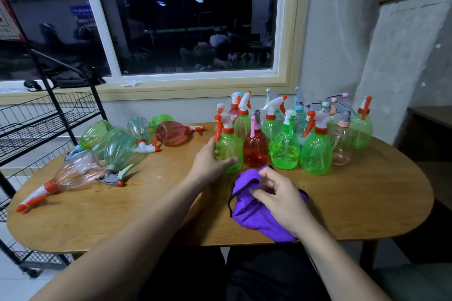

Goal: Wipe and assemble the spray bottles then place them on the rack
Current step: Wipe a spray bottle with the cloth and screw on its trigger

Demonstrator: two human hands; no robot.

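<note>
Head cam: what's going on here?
A person at a wooden table grips an upright green spray bottle with the left hand, at the front of a standing cluster. The right hand pinches a purple cloth lying on the table. More bottles lie on their sides at the left, near a black wire rack.

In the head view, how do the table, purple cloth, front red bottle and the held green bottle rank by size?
1. table
2. purple cloth, though nearer the camera
3. red bottle and green bottle in the left hand: look alike, unranked
</note>
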